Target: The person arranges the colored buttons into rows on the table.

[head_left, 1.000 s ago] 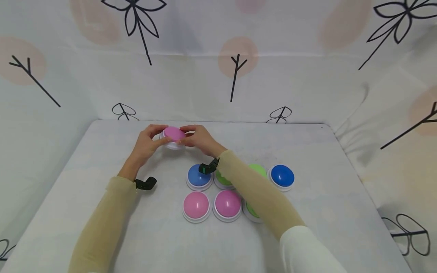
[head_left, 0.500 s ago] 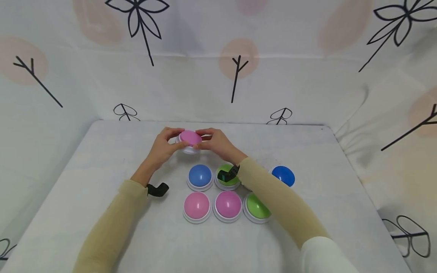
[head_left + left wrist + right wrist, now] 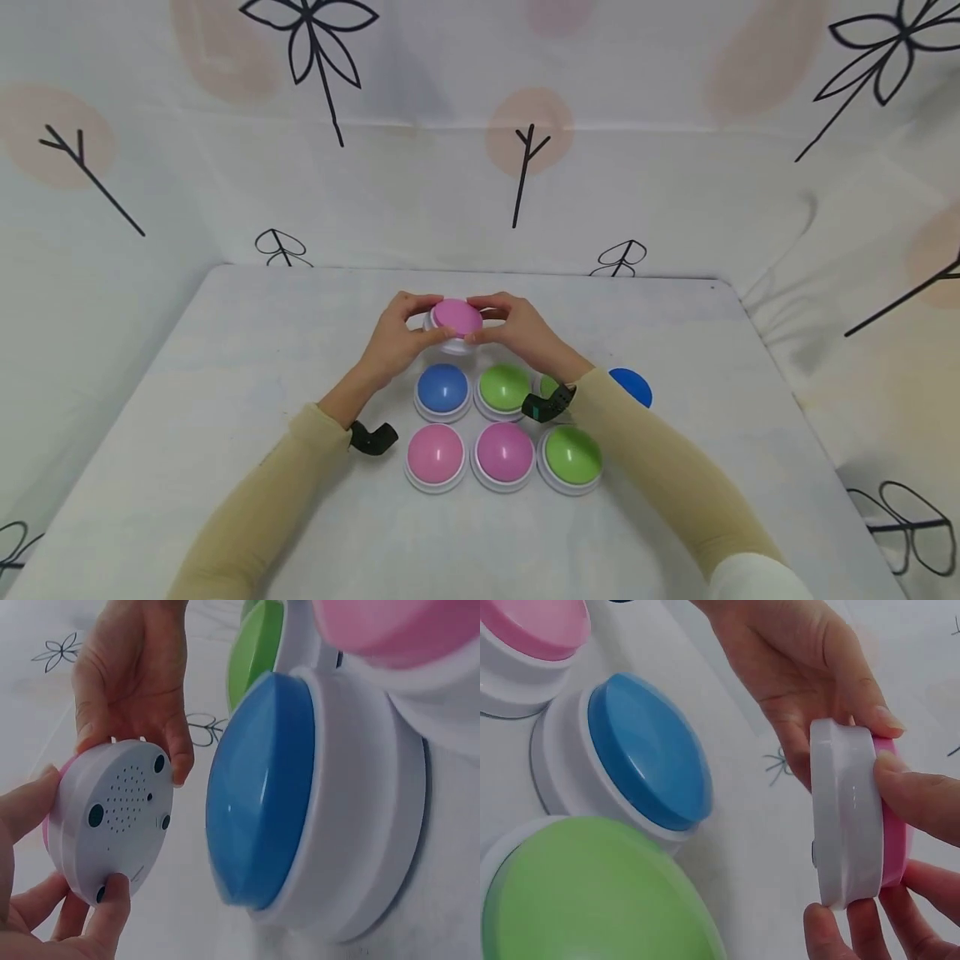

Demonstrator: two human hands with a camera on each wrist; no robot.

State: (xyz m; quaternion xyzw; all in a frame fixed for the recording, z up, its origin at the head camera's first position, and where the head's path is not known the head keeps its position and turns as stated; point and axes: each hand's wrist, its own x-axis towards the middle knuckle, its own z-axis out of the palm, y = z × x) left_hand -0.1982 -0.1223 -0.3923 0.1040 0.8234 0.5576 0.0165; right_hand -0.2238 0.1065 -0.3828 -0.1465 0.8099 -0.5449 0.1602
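Both hands hold one pink push button (image 3: 457,318) with a white base, raised behind the other buttons. My left hand (image 3: 396,340) grips its left side and my right hand (image 3: 527,335) its right side, thumbs toward me. In the left wrist view the button's white underside (image 3: 127,814) shows, with a patch of speaker holes and small dark round feet. The right wrist view has the button edge-on, its pink cap (image 3: 895,840) facing away from the standing ones. Just in front of the hands stand a blue button (image 3: 442,388) and a green button (image 3: 504,387).
In the front row are a pink button (image 3: 435,455), a magenta button (image 3: 505,452) and a green button (image 3: 573,455). My right forearm partly hides another green button (image 3: 548,385) and a second blue button (image 3: 632,386). A patterned cloth (image 3: 420,192) hangs behind the white table (image 3: 262,333).
Both hands have carried the pink button to the right and slightly toward me, from the back left to behind the blue and green buttons. The standing buttons have stayed put.
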